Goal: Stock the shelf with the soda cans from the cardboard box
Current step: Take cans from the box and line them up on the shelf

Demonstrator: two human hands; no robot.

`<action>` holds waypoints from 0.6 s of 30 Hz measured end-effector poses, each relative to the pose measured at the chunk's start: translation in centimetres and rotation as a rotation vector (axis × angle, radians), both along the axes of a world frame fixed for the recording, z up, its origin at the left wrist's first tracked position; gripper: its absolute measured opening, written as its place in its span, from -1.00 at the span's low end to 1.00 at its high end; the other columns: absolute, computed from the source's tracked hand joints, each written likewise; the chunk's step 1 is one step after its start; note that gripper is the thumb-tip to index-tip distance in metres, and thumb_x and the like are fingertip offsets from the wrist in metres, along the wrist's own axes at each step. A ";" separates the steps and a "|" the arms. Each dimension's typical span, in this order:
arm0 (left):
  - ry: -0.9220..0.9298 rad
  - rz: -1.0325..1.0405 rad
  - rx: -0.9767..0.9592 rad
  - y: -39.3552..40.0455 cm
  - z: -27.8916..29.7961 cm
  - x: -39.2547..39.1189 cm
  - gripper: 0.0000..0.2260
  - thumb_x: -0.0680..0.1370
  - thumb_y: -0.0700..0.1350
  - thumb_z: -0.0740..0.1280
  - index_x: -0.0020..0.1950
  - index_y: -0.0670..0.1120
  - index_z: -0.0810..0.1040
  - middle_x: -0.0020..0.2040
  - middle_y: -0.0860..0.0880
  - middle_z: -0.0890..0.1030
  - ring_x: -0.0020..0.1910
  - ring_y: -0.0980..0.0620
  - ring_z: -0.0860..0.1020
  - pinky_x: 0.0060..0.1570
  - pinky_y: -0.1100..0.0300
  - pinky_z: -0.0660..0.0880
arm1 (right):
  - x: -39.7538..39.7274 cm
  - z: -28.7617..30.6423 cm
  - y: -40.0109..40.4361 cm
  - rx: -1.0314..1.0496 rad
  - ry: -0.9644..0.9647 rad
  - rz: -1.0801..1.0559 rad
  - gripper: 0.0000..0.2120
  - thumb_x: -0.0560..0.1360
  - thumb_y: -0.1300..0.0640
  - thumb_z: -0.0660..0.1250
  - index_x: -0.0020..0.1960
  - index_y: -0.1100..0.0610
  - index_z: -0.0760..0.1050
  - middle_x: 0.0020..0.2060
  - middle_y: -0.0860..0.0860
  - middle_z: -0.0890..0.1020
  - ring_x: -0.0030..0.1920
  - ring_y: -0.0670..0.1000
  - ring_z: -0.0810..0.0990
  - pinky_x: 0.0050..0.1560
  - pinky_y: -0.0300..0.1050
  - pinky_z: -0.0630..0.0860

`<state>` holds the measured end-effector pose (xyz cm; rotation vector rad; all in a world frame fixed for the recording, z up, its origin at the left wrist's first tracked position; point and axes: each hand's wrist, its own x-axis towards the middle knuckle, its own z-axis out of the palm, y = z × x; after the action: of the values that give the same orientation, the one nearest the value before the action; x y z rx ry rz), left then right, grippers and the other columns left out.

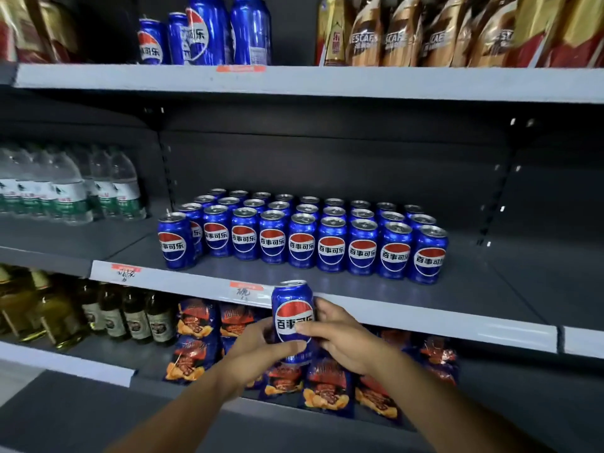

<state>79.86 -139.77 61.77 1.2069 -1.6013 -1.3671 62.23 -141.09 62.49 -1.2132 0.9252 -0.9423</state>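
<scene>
Soda can (293, 313) sits upright between both hands, long axis vertical, logo facing the camera, held in front of & slightly below the front lip of the middle shelf (376, 313). Left hand (261, 349) wraps the lower left side w/ thumb across the bottom front; right hand (340, 335) grips the right side, thumb on the label, fingers curling round behind. So both hands are grasping the same can, neither free. Stocked cans (304, 237) stand in tidy rows further back & higher up on that shelf, upright too, front row running left to right w/ one can at the left end a bit forward of the rest. Key relation: open deck lies up & away from the hands, between the shelf lip & the front row, plus a wide bare stretch to the right of the block. Can's axis already matches the stocked ones, so prob no tilt needed, just lift over the lip & push fwd. Right hand looks a touch nearer the shelf edge; likely the one to carry it in. Cardboard box not in view. Below the hands: snack bags (327, 387) on the lower shelf, bottles (137, 318) to the left.
</scene>
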 end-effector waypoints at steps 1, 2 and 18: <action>0.026 0.029 -0.014 -0.4 0.3 0.2 -0.69 0.43 -0.15 0.50 0.15 -0.02 0.58 -0.01 0.06 0.69 -0.02 0.18 0.64 -0.12 0.37 0.53 | 0.5 0.3 -0.6 -0.003 -0.005 -0.002 -0.56 0.45 0.33 0.39 0.30 0.16 0.42 0.14 0.11 0.63 0.15 0.06 0.61 0.08 -0.14 0.54; 0.044 0.050 -0.026 -1.0 0.6 0.5 -0.71 0.44 -0.18 0.49 0.13 -0.02 0.58 -0.04 0.07 0.70 -0.05 0.19 0.65 -0.17 0.41 0.52 | 0.9 0.9 -1.1 -0.006 0.001 0.005 -0.56 0.46 0.30 0.39 0.31 0.16 0.41 0.15 0.10 0.62 0.16 0.05 0.60 0.10 -0.14 0.54; -0.070 0.136 -0.156 -12.1 3.4 10.4 -0.61 0.40 -0.07 0.52 0.20 0.04 0.56 0.01 0.12 0.66 0.01 0.16 0.61 -0.08 0.32 0.51 | 11.9 4.5 -10.7 -0.158 0.326 -0.189 -0.68 0.39 0.11 0.51 0.12 0.02 0.55 0.00 -0.06 0.67 0.03 -0.11 0.63 -0.02 -0.26 0.54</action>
<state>90.29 -151.87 65.17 1.2570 -1.6103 -1.1051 74.10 -151.84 66.98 -1.4611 1.2597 -0.9985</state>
